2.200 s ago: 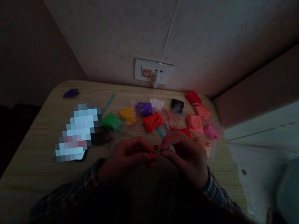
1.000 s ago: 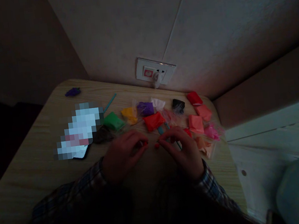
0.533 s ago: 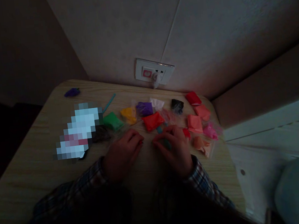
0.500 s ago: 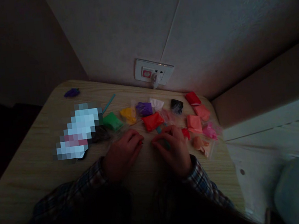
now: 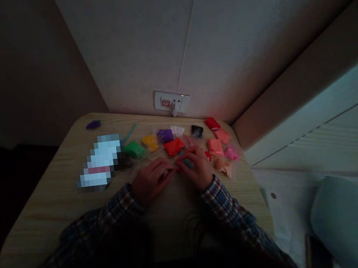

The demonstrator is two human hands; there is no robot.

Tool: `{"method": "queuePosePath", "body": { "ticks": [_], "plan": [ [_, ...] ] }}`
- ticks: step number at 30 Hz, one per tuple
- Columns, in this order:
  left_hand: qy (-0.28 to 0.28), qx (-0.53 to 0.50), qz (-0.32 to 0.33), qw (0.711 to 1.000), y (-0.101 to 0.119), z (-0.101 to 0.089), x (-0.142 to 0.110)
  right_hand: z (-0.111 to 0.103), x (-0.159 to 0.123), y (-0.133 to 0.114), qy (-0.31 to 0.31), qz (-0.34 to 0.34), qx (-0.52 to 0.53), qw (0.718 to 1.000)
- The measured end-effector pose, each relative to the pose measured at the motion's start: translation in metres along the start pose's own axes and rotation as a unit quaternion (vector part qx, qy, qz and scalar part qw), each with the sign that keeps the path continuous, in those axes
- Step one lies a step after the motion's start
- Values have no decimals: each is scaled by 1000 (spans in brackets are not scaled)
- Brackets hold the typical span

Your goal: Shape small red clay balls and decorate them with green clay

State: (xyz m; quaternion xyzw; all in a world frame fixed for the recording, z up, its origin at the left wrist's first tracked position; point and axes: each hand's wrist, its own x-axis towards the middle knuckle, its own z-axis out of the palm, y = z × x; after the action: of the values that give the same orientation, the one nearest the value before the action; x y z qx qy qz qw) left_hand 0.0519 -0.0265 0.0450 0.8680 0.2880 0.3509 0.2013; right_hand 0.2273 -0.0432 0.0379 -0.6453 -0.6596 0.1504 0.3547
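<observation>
At the far left of a pale wooden table, a small purple piece lies beyond a lit screen (its display blurred out), with a teal stick and a green packet alongside. The left hand curls inward, its fingertips near a tiny red piece at the meeting point of both hands; whether they pinch it cannot be told. The right hand bends toward the same spot, its exact grip also unclear in the dim light, with a red packet just beyond. Farther right sit a black packet, a coral packet and a peach packet.

The red piece, if soft, could flatten under too firm a squeeze; so small, it could slip from a loose hold and drop onto the table. Poor light and crowding fingers might hide a misplaced press.

Compared with the earlier frame, the hands are closer together, the clear gap between their fingertips nearly gone. The view has shifted, while the packets keep much the same arrangement.
</observation>
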Motion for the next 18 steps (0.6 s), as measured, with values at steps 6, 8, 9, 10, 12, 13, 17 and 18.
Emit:
{"method": "queuePosePath", "body": {
  "ticks": [6, 8, 9, 10, 12, 13, 17, 18],
  "plan": [
    [31, 2, -19, 999, -14, 1, 1, 4, 1, 2, 41, -28, 0, 999],
    [32, 1, -16, 999, -14, 1, 0, 3, -1, 3, 48, -37, -2, 998],
    [32, 0, -15, 999, -13, 1, -1, 3, -2, 3, 48, -43, -2, 998],
    [32, -2, -15, 999, -12, 2, -2, 2, -3, 3, 47, -49, -1, 998],
    [32, -8, -20, 999, -11, 3, -3, 2, -5, 3, 42, -61, 1, 997],
    [32, -11, -24, 999, -10, 3, -3, 2, -6, 3, 38, -65, 3, 997],
    [39, -29, -60, 997, -10, 4, -2, 2, -7, 1, 33, -67, 17, 997],
    [41, -34, -72, 996, -10, 4, -1, 1, -7, 0, 33, -64, 22, 997]
  ]
}}
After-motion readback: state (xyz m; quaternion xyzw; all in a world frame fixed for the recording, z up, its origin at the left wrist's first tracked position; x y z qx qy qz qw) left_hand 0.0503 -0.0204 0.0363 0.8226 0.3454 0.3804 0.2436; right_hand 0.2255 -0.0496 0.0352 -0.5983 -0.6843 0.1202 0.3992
